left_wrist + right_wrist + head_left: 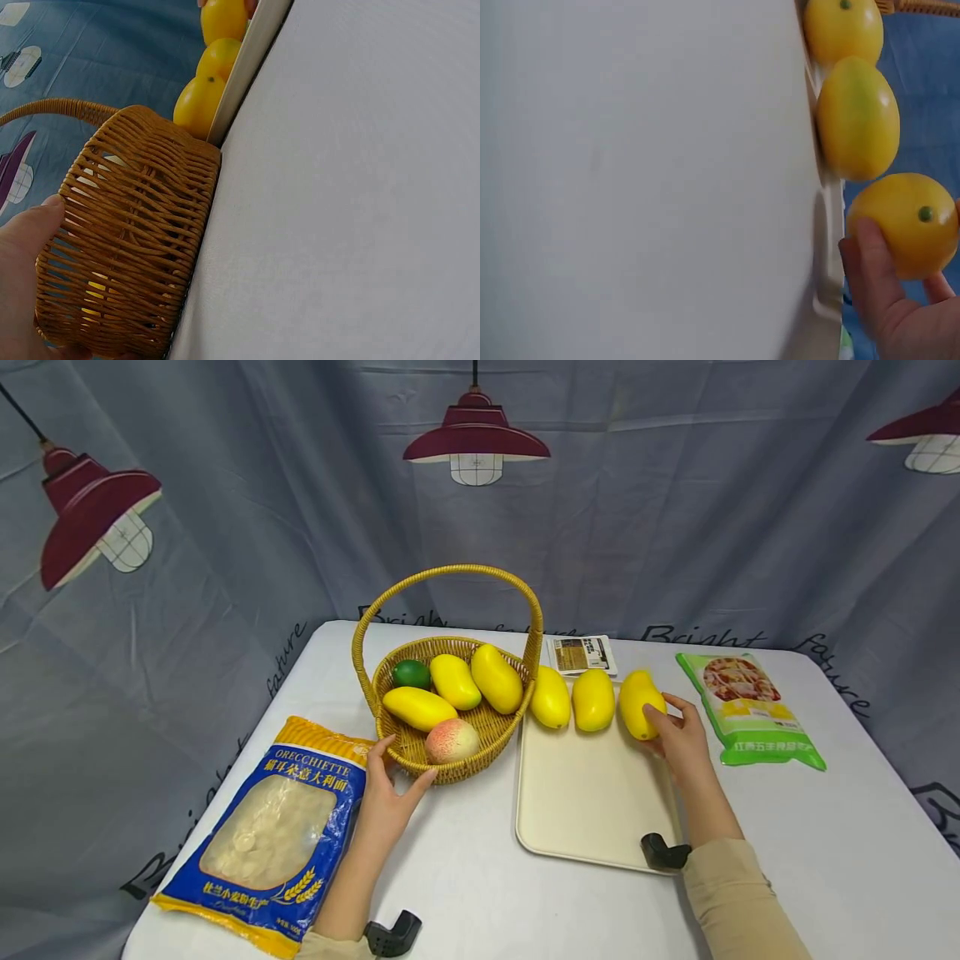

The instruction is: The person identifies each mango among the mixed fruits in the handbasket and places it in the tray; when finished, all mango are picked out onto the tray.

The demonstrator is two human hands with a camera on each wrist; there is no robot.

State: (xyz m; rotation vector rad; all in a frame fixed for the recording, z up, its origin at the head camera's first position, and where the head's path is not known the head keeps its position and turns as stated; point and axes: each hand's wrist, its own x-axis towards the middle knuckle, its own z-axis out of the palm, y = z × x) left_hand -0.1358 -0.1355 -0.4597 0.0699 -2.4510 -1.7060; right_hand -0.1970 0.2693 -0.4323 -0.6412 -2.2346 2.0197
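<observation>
A woven basket (480, 768) with a tall handle holds three yellow mangoes (417, 708), a dark green fruit (411, 674) and a pinkish peach (452, 741). My left hand (384, 802) holds the basket's front, thumb and fingers spread along the curved side; in the left wrist view the thumb (34, 225) lies at the rim. At the far right corner of a cream tray (592, 802), my right hand (681, 743) grips a mango (639, 703) between thumb and fingers. Two more mangoes (593, 700) (551, 697) lie side by side along the tray's far edge.
A blue and yellow pasta bag (270, 831) lies left of the basket, beside my left forearm. Right of the tray lies a green food packet (753, 710). Behind the tray is a small printed packet (583, 653). A grey curtain (637, 527) hangs behind the white table (480, 893).
</observation>
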